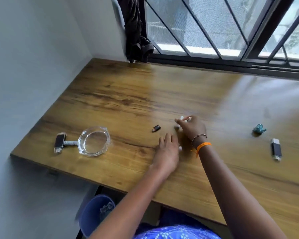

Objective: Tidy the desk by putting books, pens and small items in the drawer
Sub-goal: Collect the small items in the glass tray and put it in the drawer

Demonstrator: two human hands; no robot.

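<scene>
Fingers (179,121) of the right hand (192,129) pinch a small pale item (184,118) at frame centre above the counter (128,104), while the left hand (167,149) lies flat and empty just below; best gather the dark cap (156,128) nearby before seeking the unseen drawer.

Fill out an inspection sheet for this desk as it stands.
Surface: wooden desk under a barred window.
Job's things: two flash drives, left and right; small black cap; pale stick beside the left drive.
Clutter: glass ashtray; teal wad.
Hands: left hand flat on the desk; right hand pinching small pale items, blurred.
Cables: nothing seen.
Surroundings: blue bin under the desk; dark cloth at the window. Drawer not in view.
</scene>
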